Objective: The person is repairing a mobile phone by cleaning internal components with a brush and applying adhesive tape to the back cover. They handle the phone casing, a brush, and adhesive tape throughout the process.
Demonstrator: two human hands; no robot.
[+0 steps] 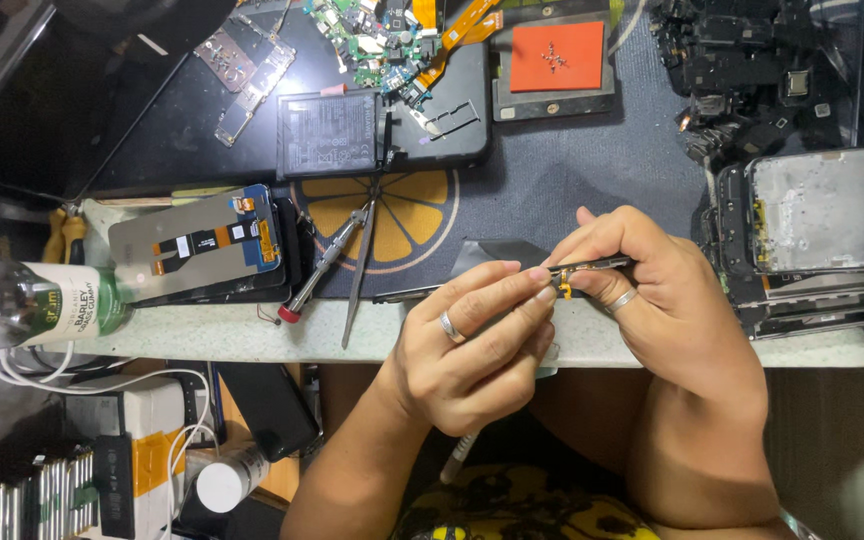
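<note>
Two hands pinch one thin part [592,267] above the bench [652,345] edge: left hand [472,345] (ringed) grips its near end, right hand [652,290] its far end.

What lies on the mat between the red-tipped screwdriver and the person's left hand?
In the head view, a pair of tweezers lies just right of the screwdriver, angled down over the bench edge. From there to the left hand, only bare mat and bench edge show.
</note>
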